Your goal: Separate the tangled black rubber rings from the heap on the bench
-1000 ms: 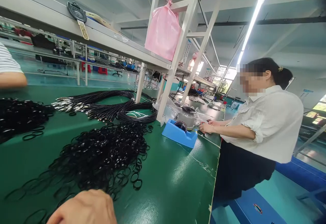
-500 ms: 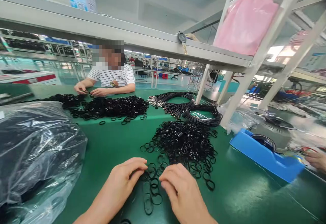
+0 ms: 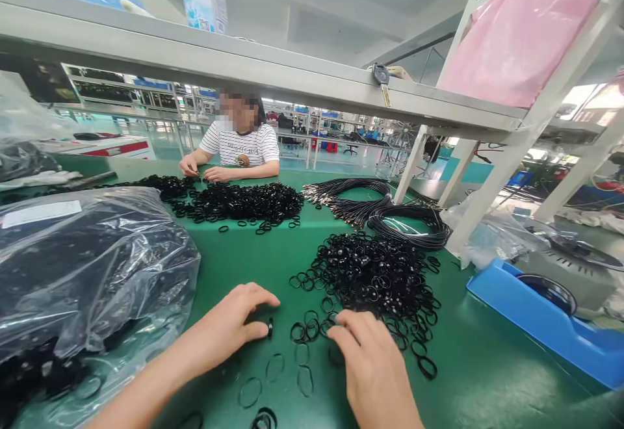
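A heap of black rubber rings point(image 3: 373, 273) lies on the green table point(image 3: 244, 257) in front of me. My left hand point(image 3: 229, 328) rests on the table left of the heap and pinches a small bunch of black rings point(image 3: 269, 329) between thumb and forefinger. My right hand point(image 3: 373, 367) lies palm down at the heap's near edge, its fingertips on loose rings point(image 3: 309, 331). A few single rings point(image 3: 275, 367) are scattered between my hands.
A clear plastic bag of black parts point(image 3: 82, 273) fills the left. Across the table a person in a striped shirt point(image 3: 241, 146) handles another ring pile point(image 3: 238, 201). Coiled black cables point(image 3: 385, 211) lie behind; a blue tape dispenser point(image 3: 546, 318) stands right, under a white shelf frame point(image 3: 487, 195).
The view swung from the right-hand co-worker back to my own work. Since half a second ago my left hand drew left with pinched rings, and my hands moved apart.
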Tool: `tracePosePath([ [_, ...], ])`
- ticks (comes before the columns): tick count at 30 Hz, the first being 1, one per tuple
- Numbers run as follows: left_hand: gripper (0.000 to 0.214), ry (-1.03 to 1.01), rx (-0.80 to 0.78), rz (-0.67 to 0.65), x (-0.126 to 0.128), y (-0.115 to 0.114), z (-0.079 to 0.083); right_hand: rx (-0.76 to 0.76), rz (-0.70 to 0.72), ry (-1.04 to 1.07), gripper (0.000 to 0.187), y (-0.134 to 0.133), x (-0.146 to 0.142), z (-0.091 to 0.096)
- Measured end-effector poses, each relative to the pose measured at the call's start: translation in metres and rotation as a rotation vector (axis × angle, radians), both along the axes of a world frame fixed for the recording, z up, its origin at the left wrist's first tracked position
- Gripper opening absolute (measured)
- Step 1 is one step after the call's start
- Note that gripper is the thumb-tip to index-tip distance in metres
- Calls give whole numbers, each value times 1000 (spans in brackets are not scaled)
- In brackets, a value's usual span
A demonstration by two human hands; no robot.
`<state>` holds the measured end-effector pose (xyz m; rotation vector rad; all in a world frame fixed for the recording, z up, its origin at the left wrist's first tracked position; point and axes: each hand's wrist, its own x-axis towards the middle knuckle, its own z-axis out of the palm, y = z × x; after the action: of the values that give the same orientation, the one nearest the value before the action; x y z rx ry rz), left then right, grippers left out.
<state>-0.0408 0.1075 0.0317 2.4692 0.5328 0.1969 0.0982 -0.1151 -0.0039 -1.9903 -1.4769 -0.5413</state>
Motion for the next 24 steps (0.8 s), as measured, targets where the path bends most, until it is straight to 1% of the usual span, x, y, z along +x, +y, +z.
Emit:
tracePosePath([
  [2,22,-20,-10,-63,2,-5,-4,-58,93,59,31,6,-13,-4],
  [3,21,-35,-9,-66,3,-8,-5,-60,128,99,28,10,-20,-8],
  [4,22,-52,-8,-57,5,-12,-6,-36,158,140,23,14,-27,-13],
  [6,24,-85,-18,-27,9,-18,-8,64,231,194,12,23,-40,-27],
  [7,25,-99,-31,-19,11,-21,-9,99,267,197,8,27,-46,-34],
  [9,29,-126,-59,-23,14,-25,-14,121,328,149,5,32,-55,-47],
  [11,37,-161,-67,-43,15,-26,-19,118,348,103,6,32,-57,-53],
  [13,45,-217,-43,-66,15,-26,-22,95,334,152,12,26,-50,-49],
  [14,48,-248,-32,-72,14,-26,-22,57,321,228,12,22,-44,-43],
  [16,46,-290,-55,-83,12,-28,-17,-91,282,456,14,13,-31,-27],
  [18,37,-271,-176,-97,11,-36,-6,-205,223,719,12,5,-21,-10],
  [19,31,-235,-263,-109,11,-42,1,-218,203,842,9,3,-18,-3],
  [21,21,-132,-434,-149,12,-56,11,-169,213,1078,8,1,-15,4],
  [22,20,-86,-493,-177,12,-62,14,-126,239,1183,9,1,-15,4],
  [24,21,-34,-580,-208,13,-73,14,-70,282,1326,11,2,-14,2],
])
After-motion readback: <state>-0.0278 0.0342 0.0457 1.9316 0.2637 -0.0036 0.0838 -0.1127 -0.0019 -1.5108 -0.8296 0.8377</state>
